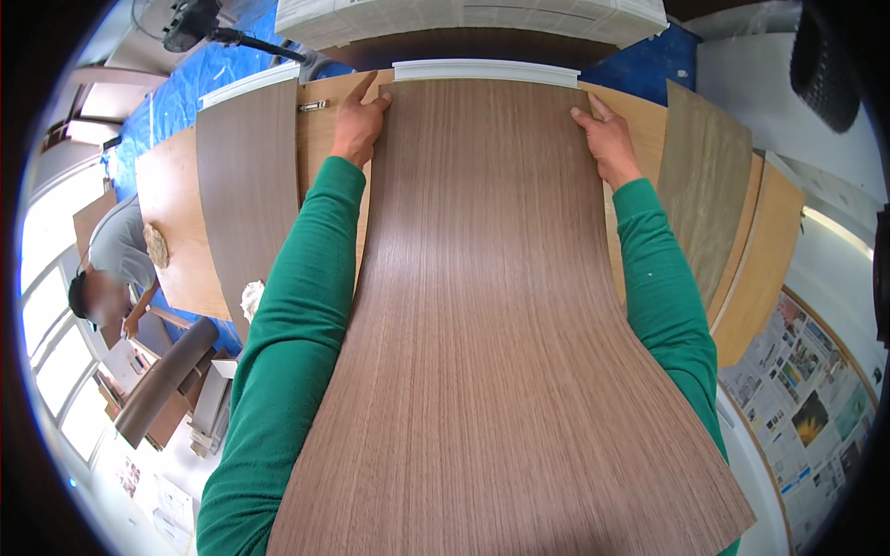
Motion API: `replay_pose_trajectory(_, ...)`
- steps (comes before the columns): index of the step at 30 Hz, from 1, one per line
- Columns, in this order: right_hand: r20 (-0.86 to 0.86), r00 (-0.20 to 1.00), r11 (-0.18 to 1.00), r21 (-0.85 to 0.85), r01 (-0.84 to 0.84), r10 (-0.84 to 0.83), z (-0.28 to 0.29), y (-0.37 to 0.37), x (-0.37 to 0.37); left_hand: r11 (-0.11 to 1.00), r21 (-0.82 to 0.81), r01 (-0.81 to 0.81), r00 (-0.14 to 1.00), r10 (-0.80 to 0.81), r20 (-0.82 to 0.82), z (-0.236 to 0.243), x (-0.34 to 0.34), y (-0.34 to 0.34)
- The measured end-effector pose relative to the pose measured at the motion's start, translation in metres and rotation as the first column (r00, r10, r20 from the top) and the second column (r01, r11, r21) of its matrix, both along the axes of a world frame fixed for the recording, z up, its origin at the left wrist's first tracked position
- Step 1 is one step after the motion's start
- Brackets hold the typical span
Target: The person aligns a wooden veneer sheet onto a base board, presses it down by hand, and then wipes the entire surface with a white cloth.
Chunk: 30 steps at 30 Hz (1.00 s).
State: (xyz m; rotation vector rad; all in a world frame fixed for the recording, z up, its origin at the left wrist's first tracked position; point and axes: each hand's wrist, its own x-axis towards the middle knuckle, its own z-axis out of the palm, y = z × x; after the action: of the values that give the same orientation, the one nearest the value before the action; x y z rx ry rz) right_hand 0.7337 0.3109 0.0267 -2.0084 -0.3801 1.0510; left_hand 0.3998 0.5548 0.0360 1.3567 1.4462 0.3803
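A long brown wood-grain veneer sheet runs from the far side of the work surface toward me, curving and widening at the near end. My left hand holds its far left corner, thumb on the face and index finger stretched forward along the edge. At the far right corner, my right hand grips the opposite edge, with the thumb on top. The other fingers of both hands are partly hidden. Just beyond the sheet's far edge lies a white strip.
Wooden panels lie to both sides: a brown one left, an olive-brown one right. A small metal fitting sits beside my left hand. Another person bends at the far left, near a brown roll. Blue sheeting covers the floor.
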Motion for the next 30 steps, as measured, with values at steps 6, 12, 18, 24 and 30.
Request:
replay_pose_trajectory(6,0.095,0.995,0.999,0.033,-0.009,0.006,0.002,0.0,-0.003,0.997,0.001,0.071,0.997,-0.071,0.016,-0.006,-0.003,0.007)
replay_pose_trajectory(12,0.041,0.999,1.0,0.0,0.006,-0.006,0.002,0.001,-0.006,1.0,-0.029,0.01,0.984,-0.004,0.179,-0.027,-0.011,0.01)
replay_pose_trajectory(18,0.054,0.998,0.999,-0.023,0.03,-0.028,0.001,-0.002,-0.009,0.998,-0.055,0.003,0.979,0.009,0.206,-0.03,-0.009,0.008)
replay_pose_trajectory(24,0.067,0.997,0.999,0.023,0.043,-0.045,-0.006,-0.002,-0.011,0.999,0.036,0.016,0.999,-0.018,0.038,-0.034,-0.006,0.012)
replay_pose_trajectory(30,0.059,0.995,0.994,0.073,0.079,-0.084,-0.014,-0.003,-0.011,0.925,0.285,0.25,0.944,-0.167,-0.285,-0.033,-0.002,0.02)
